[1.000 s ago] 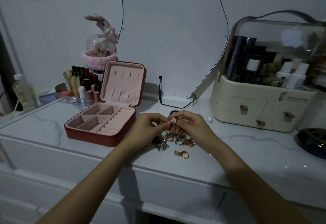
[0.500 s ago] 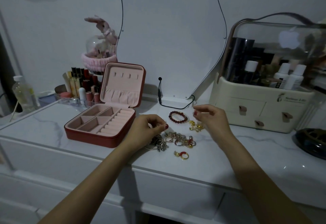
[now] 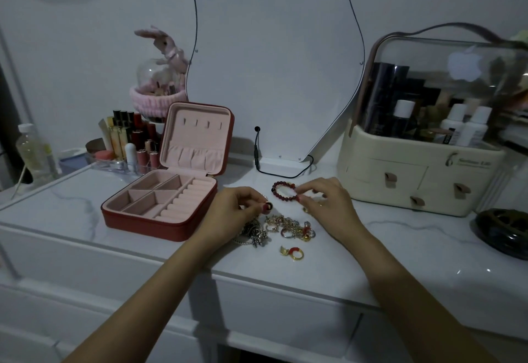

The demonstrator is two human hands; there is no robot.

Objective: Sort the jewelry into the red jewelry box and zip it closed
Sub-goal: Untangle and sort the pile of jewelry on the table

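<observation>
The left hand (image 3: 237, 208) pinches a small ring (image 3: 268, 206) in its fingers. The right hand (image 3: 328, 202) pinches the red bead bracelet (image 3: 284, 190) lying on the tabletop (image 3: 400, 237). The open red jewelry box (image 3: 160, 205) sits left of both hands.

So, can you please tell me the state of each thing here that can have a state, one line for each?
red jewelry box: open, lid upright, compartments empty
left hand: pinches a small ring
right hand: fingertips at the red bead bracelet, grip unclear
jewelry pile: loose on the tabletop, unsorted
cosmetics organizer: drawers closed
plastic bottle: upright, capped
</observation>
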